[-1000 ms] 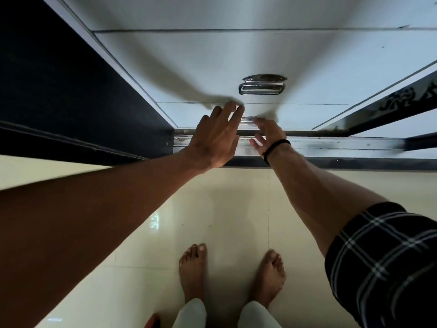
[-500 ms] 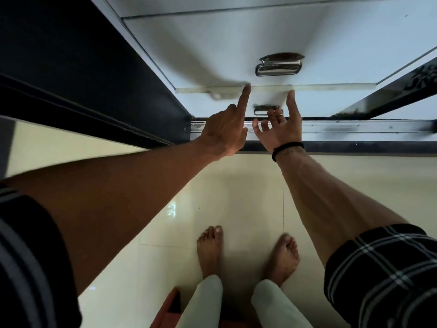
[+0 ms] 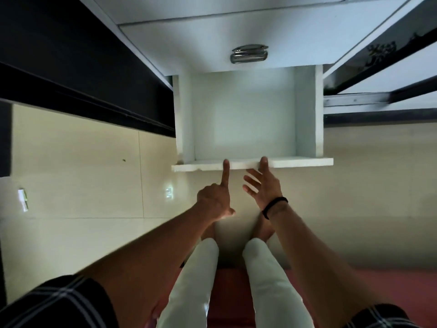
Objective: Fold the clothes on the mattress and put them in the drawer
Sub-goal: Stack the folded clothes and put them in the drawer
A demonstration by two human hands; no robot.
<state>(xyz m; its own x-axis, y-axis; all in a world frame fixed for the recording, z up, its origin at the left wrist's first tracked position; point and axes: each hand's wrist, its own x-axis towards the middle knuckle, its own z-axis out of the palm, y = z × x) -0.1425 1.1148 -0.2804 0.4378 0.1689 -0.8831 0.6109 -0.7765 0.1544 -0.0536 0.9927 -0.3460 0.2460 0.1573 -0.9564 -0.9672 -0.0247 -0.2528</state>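
The drawer (image 3: 246, 114) now stands pulled fully open.

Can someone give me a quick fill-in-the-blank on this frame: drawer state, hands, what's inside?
1. The bottom drawer is pulled ____.
2. Inside it, ____ clothes are visible.
3. The left hand touches the drawer's front edge with its ____ finger extended.
4. A black band sits on the wrist of the ____ hand.

Missing words: open; no; index; right
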